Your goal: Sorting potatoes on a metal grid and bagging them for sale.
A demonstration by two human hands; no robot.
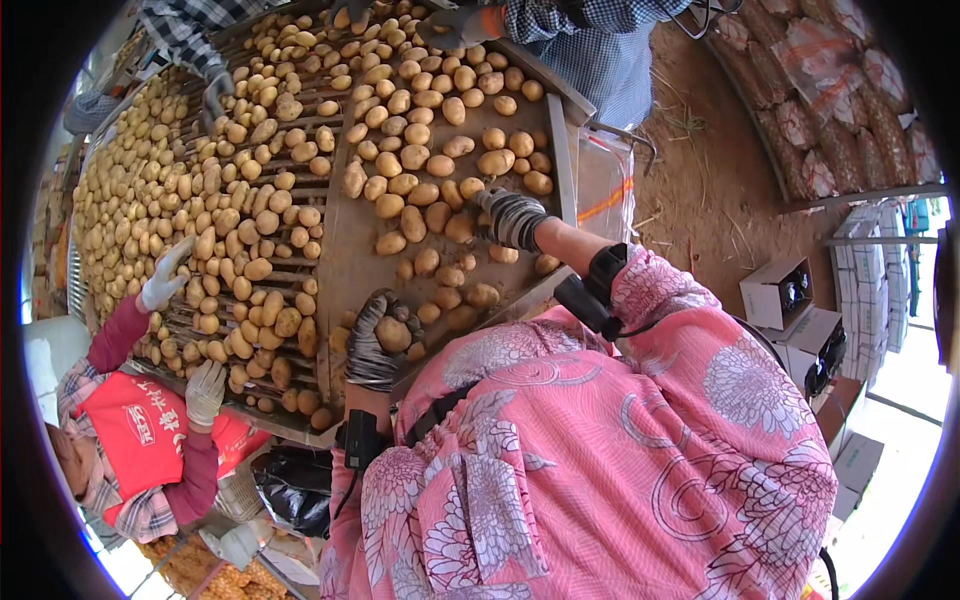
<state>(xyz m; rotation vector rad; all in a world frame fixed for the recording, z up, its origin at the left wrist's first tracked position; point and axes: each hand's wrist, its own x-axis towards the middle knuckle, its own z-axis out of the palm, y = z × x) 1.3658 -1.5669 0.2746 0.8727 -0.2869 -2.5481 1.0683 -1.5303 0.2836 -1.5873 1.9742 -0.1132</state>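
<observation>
My left hand (369, 349), in a dark striped glove, has its fingers curled around a potato (393, 334) close to the near edge of the sorting table. Farther right, my right hand (514, 217) reaches palm down among loose potatoes on the metal tray (360, 277). Its fingertips meet a round potato (472, 187), and another potato (459, 228) lies just left of the fingers. What is under the right palm is hidden, so a grip cannot be confirmed. Several small potatoes (448, 298) lie between my hands.
A slatted grading bed (300, 196) heaped with potatoes adjoins the tray. A co-worker's gloved hands (206, 391) work at the left; other gloved hands (457, 28) are across the table. The tray's metal rim (559, 150) bounds the right, near a plastic bag (600, 180). Filled sacks (832, 97) stand beyond.
</observation>
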